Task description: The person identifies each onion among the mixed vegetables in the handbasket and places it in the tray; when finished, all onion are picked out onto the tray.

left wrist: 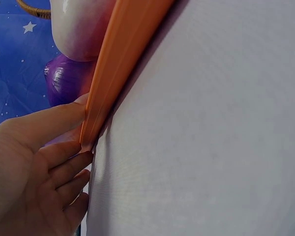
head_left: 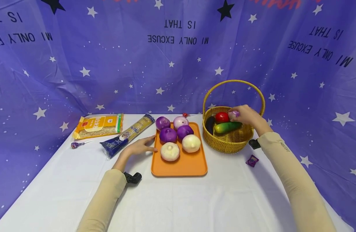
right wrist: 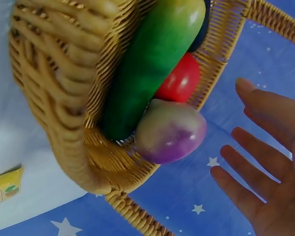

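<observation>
My left hand [head_left: 138, 146] touches the left rim of an orange tray [head_left: 178, 169], its thumb at the rim and its fingers loosely extended. On the tray sit several onions, some deep purple [head_left: 168, 135] and some whitish [head_left: 170, 151]. My right hand [head_left: 246, 115] is over the right side of a wicker basket [head_left: 224, 147]. In the right wrist view its fingers are spread, apart from a white-and-purple onion [right wrist: 171, 132]. That onion lies in the basket against a red tomato [right wrist: 181, 78] and a green cucumber [right wrist: 147, 69]. A dark eggplant [head_left: 209, 126] leans at the basket's left.
The basket's tall handle [head_left: 234, 81] arches above it. Left of the tray lie a blue-and-gold pasta pack [head_left: 128, 135], a yellow food bag [head_left: 99, 126] and a lollipop [head_left: 76, 145]. A purple candy wrapper [head_left: 252, 160] is right of the basket; another lollipop [head_left: 186, 115] lies behind the tray.
</observation>
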A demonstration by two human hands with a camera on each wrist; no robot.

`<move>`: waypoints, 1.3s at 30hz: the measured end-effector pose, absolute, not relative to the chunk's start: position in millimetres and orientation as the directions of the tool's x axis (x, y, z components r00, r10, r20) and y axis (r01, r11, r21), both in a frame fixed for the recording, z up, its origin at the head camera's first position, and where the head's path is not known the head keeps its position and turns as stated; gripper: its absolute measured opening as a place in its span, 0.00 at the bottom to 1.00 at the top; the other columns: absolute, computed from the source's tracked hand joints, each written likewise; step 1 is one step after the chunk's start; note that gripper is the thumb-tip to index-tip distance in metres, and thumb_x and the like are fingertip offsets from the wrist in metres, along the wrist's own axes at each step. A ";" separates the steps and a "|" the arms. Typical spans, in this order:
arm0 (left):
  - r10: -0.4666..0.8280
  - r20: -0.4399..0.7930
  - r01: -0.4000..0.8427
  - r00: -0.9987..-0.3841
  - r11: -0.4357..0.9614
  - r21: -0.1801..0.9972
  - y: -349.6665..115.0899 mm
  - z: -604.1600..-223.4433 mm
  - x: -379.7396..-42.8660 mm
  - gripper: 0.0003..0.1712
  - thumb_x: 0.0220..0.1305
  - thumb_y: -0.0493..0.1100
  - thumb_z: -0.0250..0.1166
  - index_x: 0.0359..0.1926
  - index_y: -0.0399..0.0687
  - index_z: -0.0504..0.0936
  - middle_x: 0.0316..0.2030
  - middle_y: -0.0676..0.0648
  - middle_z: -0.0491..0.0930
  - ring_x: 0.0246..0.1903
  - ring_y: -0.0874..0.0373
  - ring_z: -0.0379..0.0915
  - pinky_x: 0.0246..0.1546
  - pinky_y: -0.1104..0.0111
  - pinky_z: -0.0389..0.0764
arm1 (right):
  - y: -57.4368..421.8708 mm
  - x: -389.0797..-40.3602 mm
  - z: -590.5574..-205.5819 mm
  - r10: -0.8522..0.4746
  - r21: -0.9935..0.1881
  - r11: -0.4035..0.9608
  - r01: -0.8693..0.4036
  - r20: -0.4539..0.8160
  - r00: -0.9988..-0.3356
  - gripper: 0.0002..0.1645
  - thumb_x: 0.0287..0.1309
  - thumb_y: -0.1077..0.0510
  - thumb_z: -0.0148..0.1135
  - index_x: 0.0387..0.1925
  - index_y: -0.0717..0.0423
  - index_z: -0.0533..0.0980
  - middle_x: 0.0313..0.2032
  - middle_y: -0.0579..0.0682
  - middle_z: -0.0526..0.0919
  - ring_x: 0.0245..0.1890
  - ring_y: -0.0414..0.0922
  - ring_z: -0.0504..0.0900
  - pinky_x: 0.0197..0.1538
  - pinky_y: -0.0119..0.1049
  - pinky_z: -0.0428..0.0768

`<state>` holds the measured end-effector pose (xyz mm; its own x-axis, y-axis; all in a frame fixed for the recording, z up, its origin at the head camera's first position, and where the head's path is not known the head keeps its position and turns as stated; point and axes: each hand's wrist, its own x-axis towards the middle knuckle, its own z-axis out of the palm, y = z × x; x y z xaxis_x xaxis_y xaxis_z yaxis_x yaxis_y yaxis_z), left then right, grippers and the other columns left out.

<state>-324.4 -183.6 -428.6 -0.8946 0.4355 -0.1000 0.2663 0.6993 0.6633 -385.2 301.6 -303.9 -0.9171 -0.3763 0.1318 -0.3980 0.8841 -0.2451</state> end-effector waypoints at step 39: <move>0.449 -0.077 0.295 -0.890 0.696 0.655 -183.9 -426.7 -322.0 0.48 0.62 0.55 0.65 0.74 0.43 0.53 0.70 0.36 0.57 0.69 0.38 0.50 0.69 0.46 0.50 | 314.0 -424.0 -326.4 -0.159 -0.372 0.913 -0.165 0.045 -0.986 0.30 0.57 0.67 0.61 0.62 0.66 0.69 0.59 0.72 0.69 0.61 0.68 0.63 0.61 0.65 0.64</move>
<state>-322.0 -183.9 -426.7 -0.8900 0.4494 -0.0772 0.2947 0.6960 0.6548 -424.0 314.0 -326.4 -0.9862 -0.1594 0.0454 -0.1648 0.9133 -0.3724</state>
